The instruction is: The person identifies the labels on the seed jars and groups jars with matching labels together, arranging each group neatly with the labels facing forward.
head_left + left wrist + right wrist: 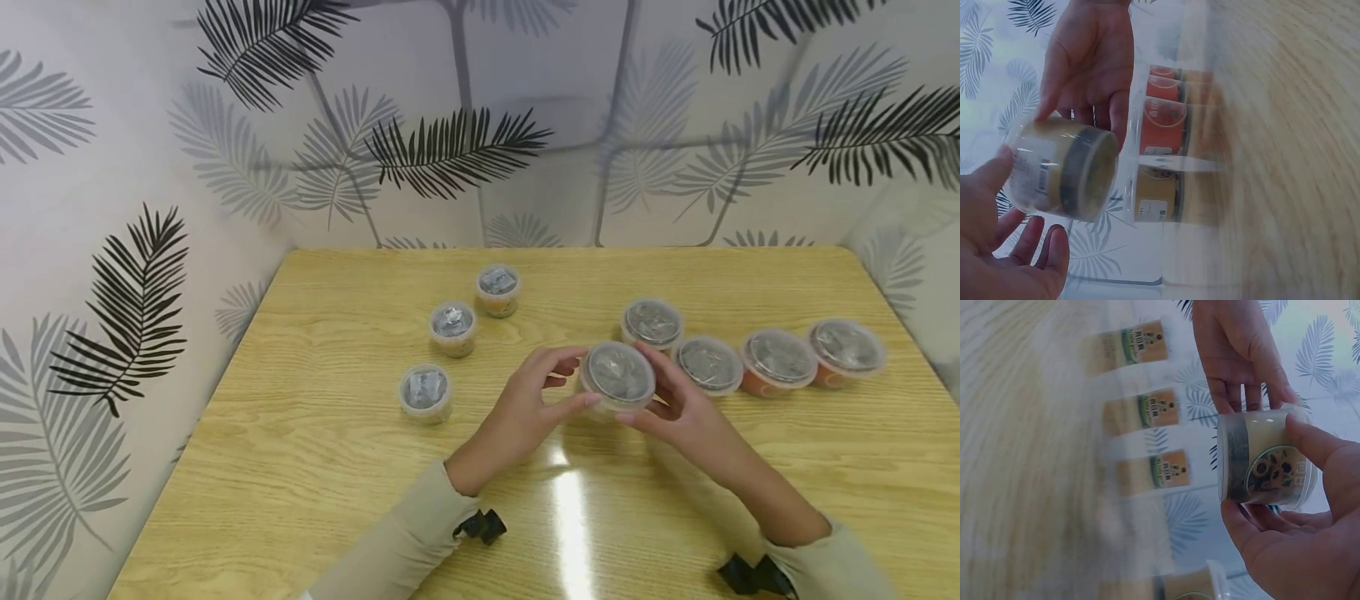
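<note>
Now, seen from the head, the left hand (517,415) and right hand (690,421) hold a tub (619,372) between them, fingers half bent around its sides. Small tubs (425,390) stand left on the worktop (315,467), big tubs (707,365) right. From the left wrist, the tub is up off the worktop. From the right wrist, a round picture (1272,469) shows on its side.

Chinese characters here on the small cups (1160,407) and red cup (1164,122), lettering on the held cup (1275,459), all too blurred to read; there's its barcode (1043,175)!
</note>
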`<state>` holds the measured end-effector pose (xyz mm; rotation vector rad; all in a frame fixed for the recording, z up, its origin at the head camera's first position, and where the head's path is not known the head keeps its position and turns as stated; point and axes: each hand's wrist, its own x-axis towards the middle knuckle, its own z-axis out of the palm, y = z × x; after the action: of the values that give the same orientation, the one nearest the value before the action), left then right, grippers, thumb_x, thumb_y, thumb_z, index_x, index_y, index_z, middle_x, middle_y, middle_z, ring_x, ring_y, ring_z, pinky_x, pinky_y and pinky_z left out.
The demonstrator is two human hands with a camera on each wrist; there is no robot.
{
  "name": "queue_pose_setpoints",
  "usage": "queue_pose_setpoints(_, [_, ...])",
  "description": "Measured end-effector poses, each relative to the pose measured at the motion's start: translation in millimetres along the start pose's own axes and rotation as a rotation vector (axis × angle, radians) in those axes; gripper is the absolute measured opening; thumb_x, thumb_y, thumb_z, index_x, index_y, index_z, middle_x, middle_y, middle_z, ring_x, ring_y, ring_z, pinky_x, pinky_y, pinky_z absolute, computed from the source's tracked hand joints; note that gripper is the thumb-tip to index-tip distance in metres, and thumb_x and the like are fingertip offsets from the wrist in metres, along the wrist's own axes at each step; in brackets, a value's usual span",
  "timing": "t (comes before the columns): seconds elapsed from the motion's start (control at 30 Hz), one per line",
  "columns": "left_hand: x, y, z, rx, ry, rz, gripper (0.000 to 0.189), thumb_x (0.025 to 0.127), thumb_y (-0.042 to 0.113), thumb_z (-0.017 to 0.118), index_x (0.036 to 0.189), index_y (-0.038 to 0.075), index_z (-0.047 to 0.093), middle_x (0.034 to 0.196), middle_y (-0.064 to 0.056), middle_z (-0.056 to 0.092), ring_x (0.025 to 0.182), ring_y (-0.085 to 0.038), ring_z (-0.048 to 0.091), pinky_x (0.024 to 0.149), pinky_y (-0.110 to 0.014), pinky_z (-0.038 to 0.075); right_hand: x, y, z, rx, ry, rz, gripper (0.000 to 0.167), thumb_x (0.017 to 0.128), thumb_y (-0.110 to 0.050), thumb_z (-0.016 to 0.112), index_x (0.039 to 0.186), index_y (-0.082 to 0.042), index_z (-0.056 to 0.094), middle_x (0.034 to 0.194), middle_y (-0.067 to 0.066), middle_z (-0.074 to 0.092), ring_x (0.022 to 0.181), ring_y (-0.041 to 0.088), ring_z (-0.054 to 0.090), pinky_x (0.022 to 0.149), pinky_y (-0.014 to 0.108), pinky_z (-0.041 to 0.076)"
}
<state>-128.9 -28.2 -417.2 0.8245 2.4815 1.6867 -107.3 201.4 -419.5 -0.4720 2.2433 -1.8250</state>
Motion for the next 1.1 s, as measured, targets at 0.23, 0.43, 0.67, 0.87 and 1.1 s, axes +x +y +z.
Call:
queue_pose_setpoints(0.23, [-0.5,2.3,-2.3,-0.143,-0.057,0.021,0.065,0.085,0.019,0.069,0.140,0.012,0.035,0.135,-0.004,0.040,0.119,-0.018,0.043,0.098,-0.032,0.040,-4.8,-14,1,0.018,-0.053,-0.045,0.078,0.089,-0.003,0.062,0.149,-0.027,0.018,0.142,0.016,0.034,0.123,0.013,0.043,0.092,0.022,0.044])
queue_pose_setpoints(0.43, [-2.8,4.9,-3.1,-0.231,-0.101,0.062,0.067,0.088,0.025,0.066,0.143,0.013,0.029,0.136,0.000,0.041,0.124,-0.013,0.039,0.100,-0.031,0.038,-5.7,-18,3,0.054,-0.100,-0.089,0.076,0.091,0.001,0.057,0.150,-0.023,0.016,0.140,0.015,0.036,0.120,0.015,0.047,0.088,0.026,0.047])
queue_pose_setpoints(0.67, [-5.5,15.2,-5.9,-0.295,-0.127,0.049,0.065,0.090,0.016,0.063,0.143,0.007,0.027,0.130,-0.012,0.045,0.120,-0.016,0.042,0.099,-0.033,0.039,-5.0,-19,5,0.100,-0.074,-0.061,0.072,0.091,-0.002,0.058,0.149,-0.022,0.020,0.141,0.015,0.036,0.122,0.013,0.045,0.090,0.027,0.047])
queue_pose_setpoints(0.87, [-8.4,34.1,-14.9,-0.355,-0.106,0.019,0.059,0.090,0.004,0.060,0.140,-0.001,0.028,0.131,-0.019,0.042,0.120,-0.027,0.042,0.100,-0.041,0.038,-4.8,-17,4,0.099,-0.013,-0.067,0.059,0.093,-0.003,0.055,0.145,-0.010,0.028,0.138,0.010,0.040,0.121,0.009,0.044,0.091,0.023,0.045])
queue_pose_setpoints(1.1, [-8.4,33.9,-14.9,-0.392,-0.044,0.035,0.051,0.093,0.002,0.055,0.137,-0.005,0.032,0.129,-0.021,0.043,0.116,-0.033,0.045,0.097,-0.043,0.040,-6.8,-15,4,0.062,0.102,-0.054,0.045,0.093,-0.005,0.057,0.136,-0.003,0.042,0.123,-0.004,0.054,0.111,0.008,0.053,0.085,0.020,0.048])
